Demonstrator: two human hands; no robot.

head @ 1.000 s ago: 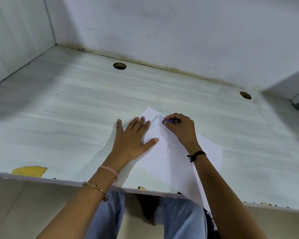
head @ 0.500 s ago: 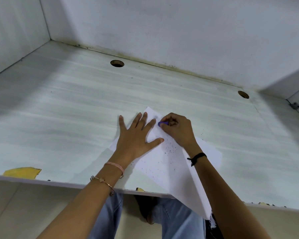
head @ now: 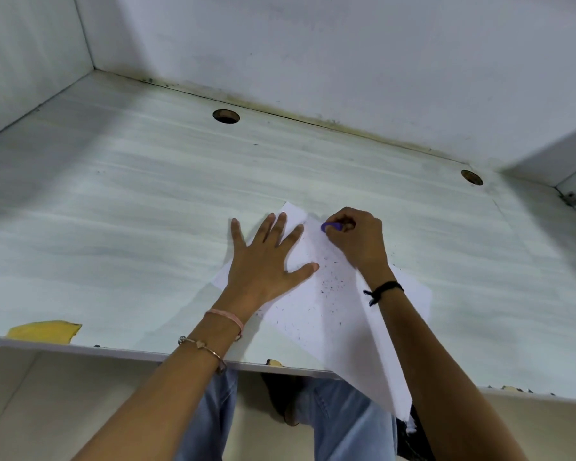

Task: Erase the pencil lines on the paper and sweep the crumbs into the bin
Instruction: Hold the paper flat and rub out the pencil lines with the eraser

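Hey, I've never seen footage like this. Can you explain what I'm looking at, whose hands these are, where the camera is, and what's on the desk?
There is no machine here. These are a person's two bare hands, filmed by one wide-angle camera worn on their head and looking forward and down, which is why the arms come in from the bottom edge. The left hand lies flat, fingers spread, on a white sheet of paper, pinning it to the pale desk. The right hand pinches a small purple eraser against the sheet near its far corner. Dark eraser crumbs are scattered over it. The sheet's near corner hangs over the desk edge. Two round holes sit at the back. No bin is in view.
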